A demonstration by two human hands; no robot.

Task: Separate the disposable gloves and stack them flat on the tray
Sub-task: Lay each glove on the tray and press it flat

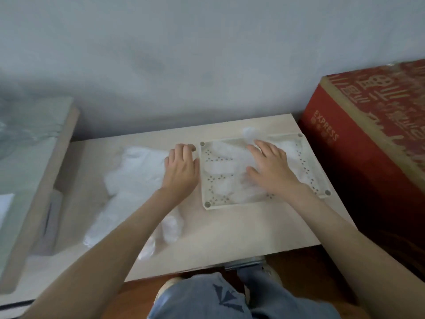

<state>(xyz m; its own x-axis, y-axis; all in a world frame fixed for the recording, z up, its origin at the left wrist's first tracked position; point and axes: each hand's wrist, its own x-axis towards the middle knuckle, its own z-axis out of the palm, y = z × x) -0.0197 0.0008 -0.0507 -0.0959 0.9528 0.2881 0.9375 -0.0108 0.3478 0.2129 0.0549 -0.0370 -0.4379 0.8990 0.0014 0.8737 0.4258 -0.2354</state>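
Observation:
A cream perforated tray point(318, 180) lies on the right half of a low pale table point(241, 226). Clear disposable gloves point(226, 168) lie spread flat inside the tray. My right hand point(270, 168) presses flat on them with fingers spread. A loose pile of clear gloves point(131, 178) sits on the table left of the tray and trails toward the front edge. My left hand point(181, 166) rests on the right edge of that pile, beside the tray's left rim, its fingertips curled down; whether it pinches a glove is hidden.
A large red cardboard box point(368, 139) stands close against the table's right side. A grey wall point(207, 65) runs right behind the table. At the left lies a wooden-edged board with pale green plastic point(30, 146). My knees in jeans point(207, 298) are below the front edge.

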